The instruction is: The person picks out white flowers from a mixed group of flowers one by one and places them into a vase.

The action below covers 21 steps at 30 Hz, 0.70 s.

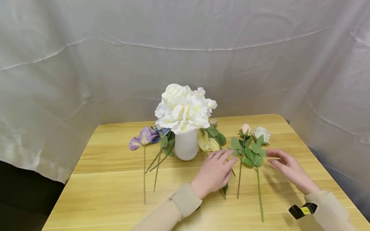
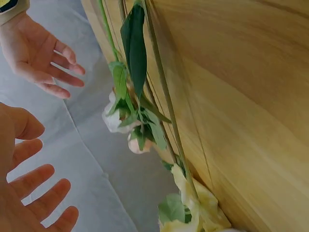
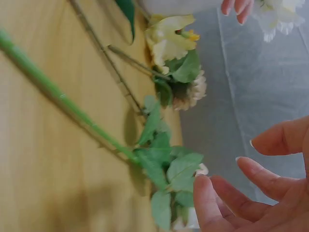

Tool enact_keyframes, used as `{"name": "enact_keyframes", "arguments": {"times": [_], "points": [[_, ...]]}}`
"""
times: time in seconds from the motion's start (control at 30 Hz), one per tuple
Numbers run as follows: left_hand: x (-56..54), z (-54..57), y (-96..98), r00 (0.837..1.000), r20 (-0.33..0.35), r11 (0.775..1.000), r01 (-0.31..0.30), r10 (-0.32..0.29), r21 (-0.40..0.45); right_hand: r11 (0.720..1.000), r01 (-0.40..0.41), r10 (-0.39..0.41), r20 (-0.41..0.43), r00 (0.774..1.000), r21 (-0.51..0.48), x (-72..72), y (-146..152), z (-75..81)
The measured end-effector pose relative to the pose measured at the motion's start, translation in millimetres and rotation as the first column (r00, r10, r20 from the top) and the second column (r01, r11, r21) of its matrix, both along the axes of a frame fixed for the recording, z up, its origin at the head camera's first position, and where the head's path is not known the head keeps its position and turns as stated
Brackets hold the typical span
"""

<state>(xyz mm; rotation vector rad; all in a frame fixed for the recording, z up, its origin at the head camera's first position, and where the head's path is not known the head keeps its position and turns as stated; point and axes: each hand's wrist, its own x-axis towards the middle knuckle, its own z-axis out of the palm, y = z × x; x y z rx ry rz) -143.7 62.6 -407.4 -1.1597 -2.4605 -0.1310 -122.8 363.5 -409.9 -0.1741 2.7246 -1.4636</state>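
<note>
My left hand (image 1: 214,173) hovers over the stems right of the white vase (image 1: 186,147), its fingers spread and holding nothing. Beneath it lies a yellow flower (image 2: 207,205) on a long stem. To the right, my right hand (image 1: 292,170) is beside the leaves of a white rose (image 1: 261,134). Its fingers (image 3: 207,198) are loosely bent and grip nothing; whether they touch the leaves I cannot tell. A pale pink rose (image 1: 245,129) lies left of the white one. Large white flowers (image 1: 185,112) stand in the vase.
Left of the vase lie a purple flower (image 1: 146,135) and a blue flower (image 1: 157,136), stems pointing toward me. A pale pinkish bloom (image 3: 194,92) lies behind the yellow flower. Everything rests on a wooden table (image 1: 110,186), with grey cloth (image 1: 179,70) hanging behind.
</note>
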Motion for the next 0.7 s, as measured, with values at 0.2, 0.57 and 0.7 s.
{"name": "enact_keyframes", "arguments": {"times": [0.2,0.57,0.7], "points": [[2.7,-2.9,6.8,1.000,0.025,0.998,0.007,-0.005,-0.056,0.995,-0.051,0.067,0.191,0.979,-0.087,4.3,1.7,-12.4],[3.0,-6.5,4.9,1.000,0.008,0.997,0.021,-0.021,-0.074,0.967,-0.150,0.221,0.381,0.898,-0.206,1.2,0.7,-27.9],[3.3,-6.4,4.6,1.000,0.012,0.997,0.020,-0.019,-0.081,0.976,-0.154,0.203,0.401,0.893,-0.151,-0.9,-4.4,-29.3]]}}
